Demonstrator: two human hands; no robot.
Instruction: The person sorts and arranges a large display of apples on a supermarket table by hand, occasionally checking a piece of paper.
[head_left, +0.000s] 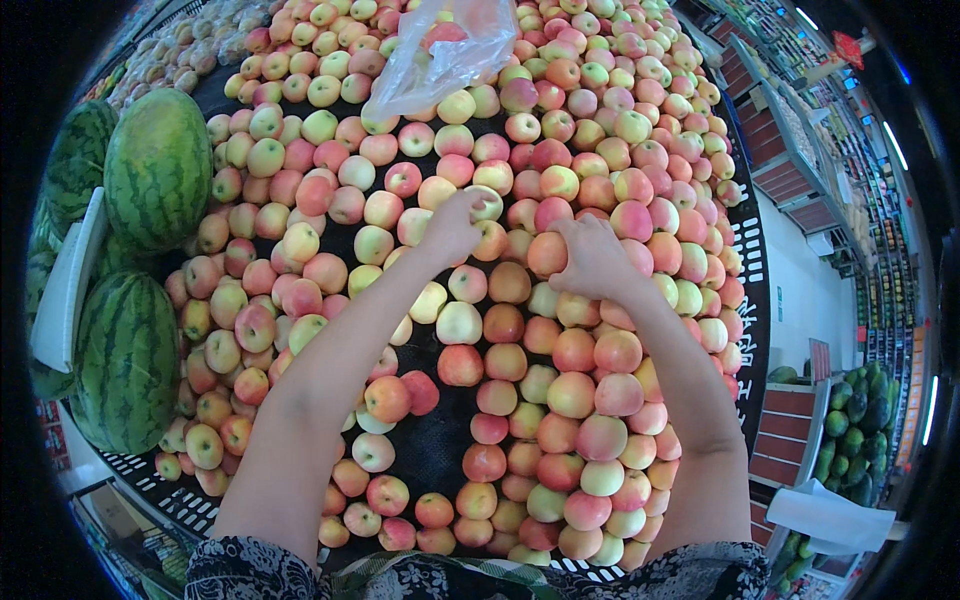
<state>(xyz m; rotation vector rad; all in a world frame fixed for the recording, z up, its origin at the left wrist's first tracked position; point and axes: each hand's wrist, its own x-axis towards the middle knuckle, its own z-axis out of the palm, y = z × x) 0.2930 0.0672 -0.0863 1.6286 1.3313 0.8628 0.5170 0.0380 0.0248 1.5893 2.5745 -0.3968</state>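
Observation:
A wide black bin holds heaped red-and-yellow apples. Near the middle of the heap, my left hand has its fingertips on a pale yellow-green apple; how firmly they hold it cannot be told. To its right, my right hand is closed around an orange-red apple, which shows at the left of the palm. A clear plastic bag lies over the apples at the far side, with some reddish fruit visible through it.
Large striped watermelons stand at the left beside a white foam piece. The bin's slotted black rim curves along the right. Beyond it are a pale aisle floor, red-slatted display stands and a roll of plastic bags.

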